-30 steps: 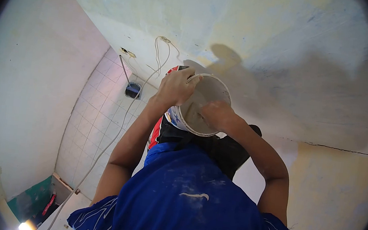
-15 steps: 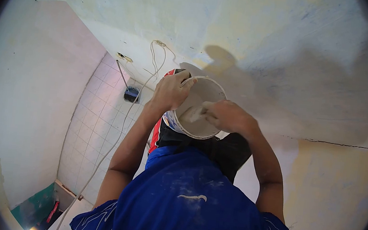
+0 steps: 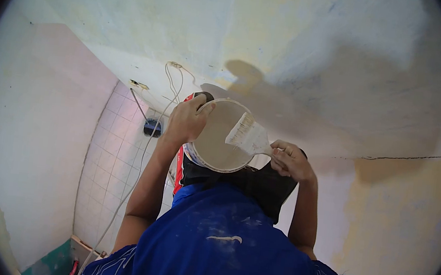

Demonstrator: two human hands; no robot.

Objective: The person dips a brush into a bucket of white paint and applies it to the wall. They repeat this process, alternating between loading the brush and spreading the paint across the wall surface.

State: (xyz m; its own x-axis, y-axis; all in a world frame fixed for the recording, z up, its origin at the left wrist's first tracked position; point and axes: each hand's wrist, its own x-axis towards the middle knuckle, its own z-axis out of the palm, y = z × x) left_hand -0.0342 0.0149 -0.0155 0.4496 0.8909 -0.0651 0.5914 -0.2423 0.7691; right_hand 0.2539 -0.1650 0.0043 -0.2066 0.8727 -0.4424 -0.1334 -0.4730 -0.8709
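Observation:
A white bucket point(image 3: 216, 166) is tilted at my lap, its open mouth facing up toward me and pale material coating its inside. My left hand point(image 3: 189, 118) is closed on the bucket's left rim. In my right hand point(image 3: 293, 160) is the handle of a wide, whitish paintbrush point(image 3: 250, 135). The brush's pale bristles point up and left, over the right part of the bucket's mouth.
A patchy wall point(image 3: 306, 34) stands in front, with a crack at the right. Loose cable point(image 3: 146, 151) hangs at the left, beside a dark box point(image 3: 152, 127) near the tiles point(image 3: 114, 148). A green surface point(image 3: 51, 262) shows at the lower left.
My right hand has moved right and down, bringing the brush up out of the bucket's inside. My left hand still holds the rim. The view has shifted slightly.

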